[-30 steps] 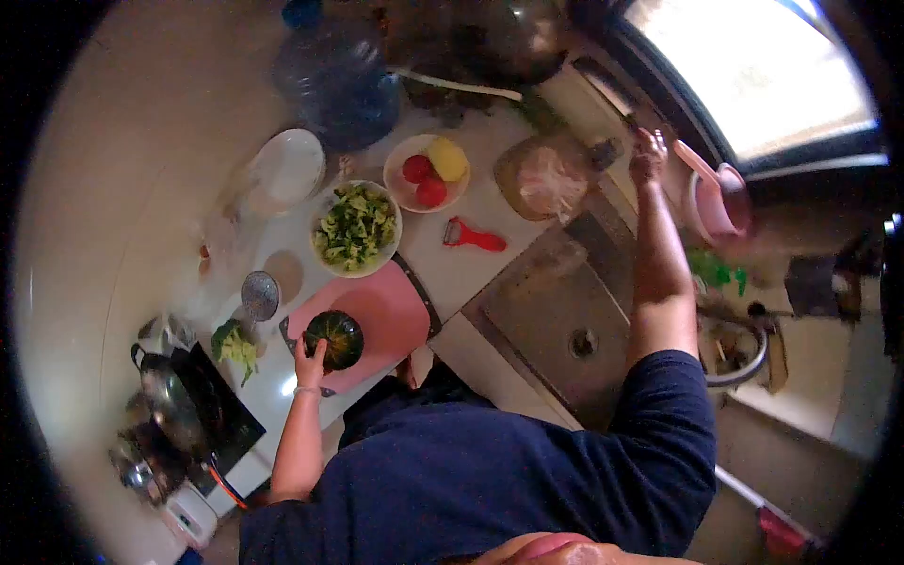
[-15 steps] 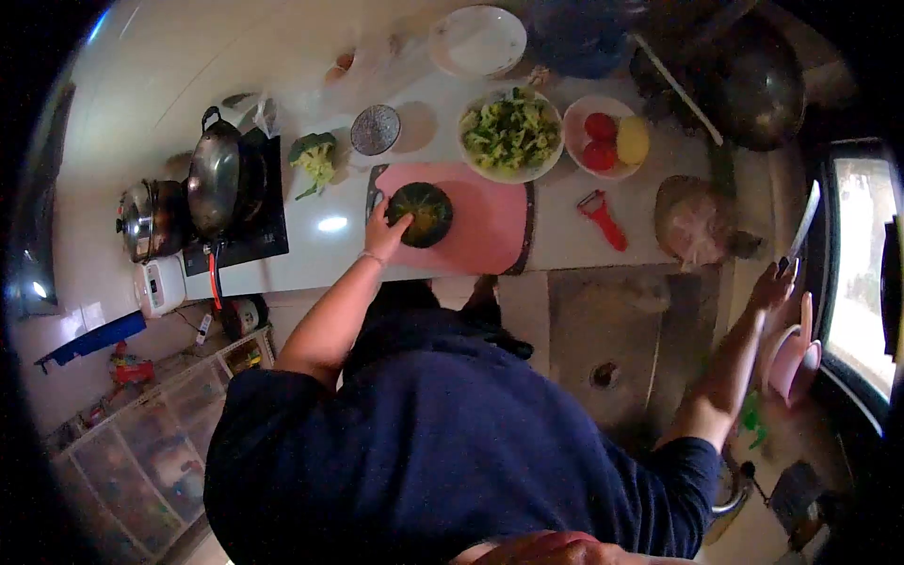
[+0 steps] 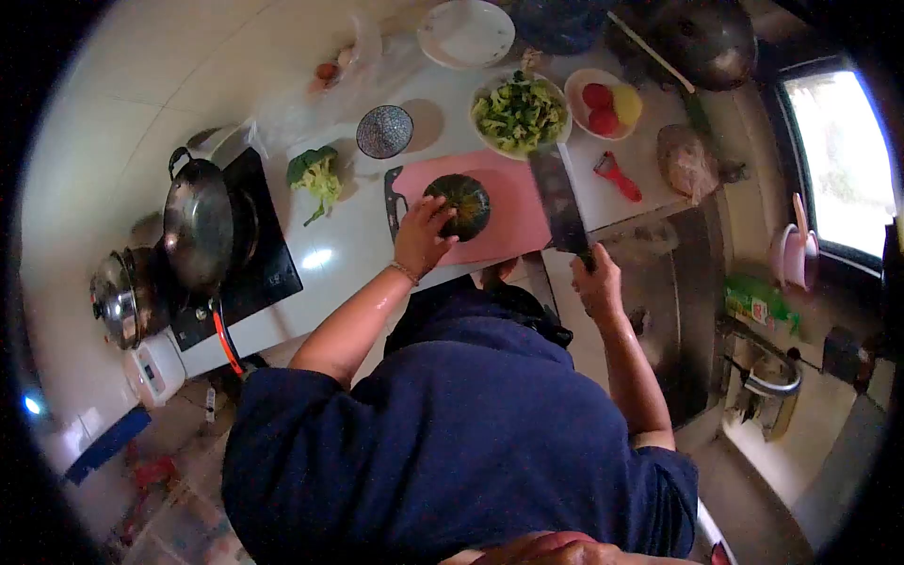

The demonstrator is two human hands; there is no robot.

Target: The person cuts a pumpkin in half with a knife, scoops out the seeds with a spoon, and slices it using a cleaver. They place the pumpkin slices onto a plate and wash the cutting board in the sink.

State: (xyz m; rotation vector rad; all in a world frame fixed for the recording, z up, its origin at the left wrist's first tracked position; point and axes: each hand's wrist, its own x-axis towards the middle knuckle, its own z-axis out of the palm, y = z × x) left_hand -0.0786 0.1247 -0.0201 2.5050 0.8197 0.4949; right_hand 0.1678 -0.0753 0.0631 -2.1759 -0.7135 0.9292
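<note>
A dark green pumpkin point(image 3: 466, 209) rests on the pink cutting board point(image 3: 513, 221). My left hand point(image 3: 424, 237) grips its left side, fingers spread over the rind. To the right, my right hand point(image 3: 600, 282) is closed around the handle of a cleaver point(image 3: 557, 198). The broad dark blade points away from me, above the board's right edge and apart from the pumpkin. Just behind the board stands a white bowl of cut broccoli point(image 3: 520, 115).
A broccoli head point(image 3: 318, 179) and a patterned bowl point(image 3: 384, 131) lie left of the board. Rightward are a red peeler point(image 3: 619, 177), a bowl with tomatoes point(image 3: 603, 108) and a bagged item point(image 3: 686, 160). A wok point(image 3: 200, 221) sits on the cooktop at left; the sink is right.
My right hand has brought the cleaver from the far right, near the window, to the board's right edge. My left hand stays on the pumpkin. The head view has turned.
</note>
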